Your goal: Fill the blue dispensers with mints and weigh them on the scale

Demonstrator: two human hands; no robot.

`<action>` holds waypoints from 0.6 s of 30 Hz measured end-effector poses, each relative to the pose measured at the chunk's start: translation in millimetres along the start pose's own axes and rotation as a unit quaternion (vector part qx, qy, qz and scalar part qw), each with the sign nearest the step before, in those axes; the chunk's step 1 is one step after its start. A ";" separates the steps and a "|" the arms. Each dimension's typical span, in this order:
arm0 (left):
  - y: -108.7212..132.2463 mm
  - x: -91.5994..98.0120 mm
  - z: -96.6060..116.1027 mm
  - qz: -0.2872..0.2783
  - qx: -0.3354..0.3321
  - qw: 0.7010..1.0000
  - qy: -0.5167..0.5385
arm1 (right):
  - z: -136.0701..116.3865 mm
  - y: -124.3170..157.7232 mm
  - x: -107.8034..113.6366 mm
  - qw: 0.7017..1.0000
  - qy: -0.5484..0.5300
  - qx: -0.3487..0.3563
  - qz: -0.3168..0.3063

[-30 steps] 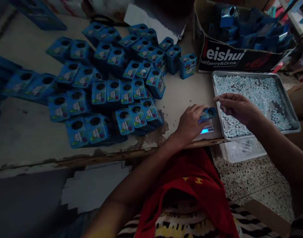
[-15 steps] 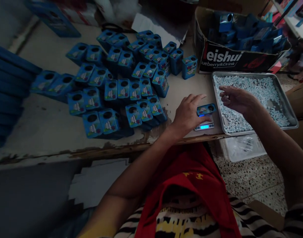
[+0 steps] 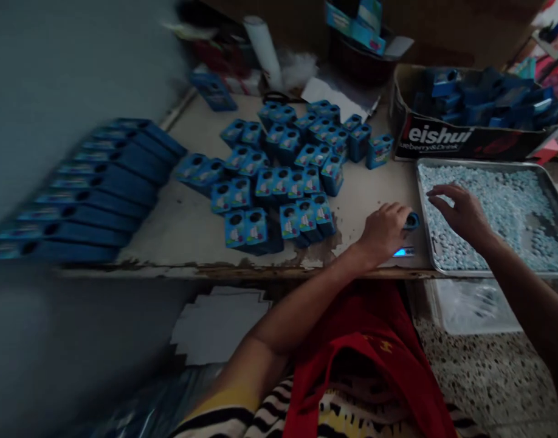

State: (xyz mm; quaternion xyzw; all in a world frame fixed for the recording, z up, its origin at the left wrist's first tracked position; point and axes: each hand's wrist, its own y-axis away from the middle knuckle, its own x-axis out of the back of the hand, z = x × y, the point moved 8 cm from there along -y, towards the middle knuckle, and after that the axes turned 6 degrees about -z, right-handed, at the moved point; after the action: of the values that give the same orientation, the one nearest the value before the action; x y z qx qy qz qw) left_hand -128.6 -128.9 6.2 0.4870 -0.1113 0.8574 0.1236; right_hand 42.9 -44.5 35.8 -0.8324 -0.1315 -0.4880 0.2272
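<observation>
My left hand [image 3: 385, 230] is closed round a small blue box [image 3: 411, 221] with a dark round hole in its top, over a small scale [image 3: 403, 252] with a lit blue display. My right hand [image 3: 461, 210] hovers over the left part of a metal tray [image 3: 493, 163] of pale blue and white pellets. Its thumb and fingers are apart; I make out nothing between them. Several blue boxes [image 3: 281, 182] with holes in their tops stand in groups on the table to the left.
A black carton [image 3: 465, 137] full of blue boxes stands behind the tray. Long rows of blue boxes [image 3: 110, 188] lie at the far left. Behind are a white roll [image 3: 263, 52], papers [image 3: 329, 97] and a dark round container [image 3: 361, 61]. The table's front edge [image 3: 215, 272] is worn.
The view has shifted left and up. My left hand, open beside the box before, now wraps round it. My right hand remains above the pellets, its fingers spread wider.
</observation>
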 end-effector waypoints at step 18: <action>88.8 382.6 -477.3 0.249 0.271 0.928 -0.063 | -114.5 -163.7 -170.9 0.955 0.071 0.250 -0.143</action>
State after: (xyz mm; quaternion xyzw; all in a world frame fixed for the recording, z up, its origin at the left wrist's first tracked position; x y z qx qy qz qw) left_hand -732.0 -24.6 90.9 0.5112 0.0002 0.8260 -0.2375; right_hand -199.0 39.2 -24.3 -0.6846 -0.3507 -0.5249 0.3645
